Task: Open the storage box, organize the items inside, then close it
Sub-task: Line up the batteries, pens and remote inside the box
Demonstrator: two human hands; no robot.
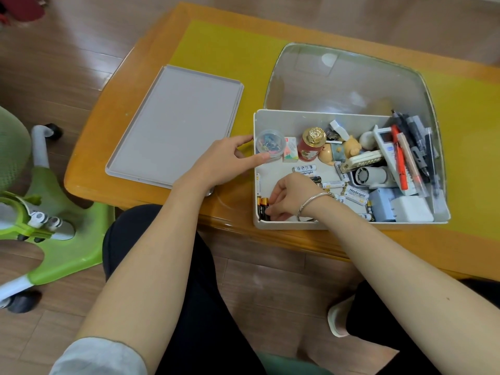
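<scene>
Your storage box sits open at the near edge of the wooden table, its grey lid lying flat just to the left on the yellow mat. Your right hand is down in the near-left corner, fingers curled and pinching the black-and-gold batteries that stand packed against the wall. Your left hand reaches over the left rim, thumb and forefinger touching the round clear tub of paper clips; I cannot tell whether you truly grip it or only steady it. The likely trouble lies close by: the loose white Heybright batteries lie scattered just beside your right wrist, and a sweep of the wrist or the bracelet could roll them back across the patch you are tidying. The red jar with the gold cap stands upright just beyond the clip tub, with an eraser box between them, so a shove on the tub may tip it into the small figurine. The box also overhangs nothing that I can see, yet it is near the table's front edge, so pressing down hard on its near wall could slide it toward your lap. Free room is the bare floor of the box between your two hands; the right half is crowded with pens, a thermometer and chargers.
</scene>
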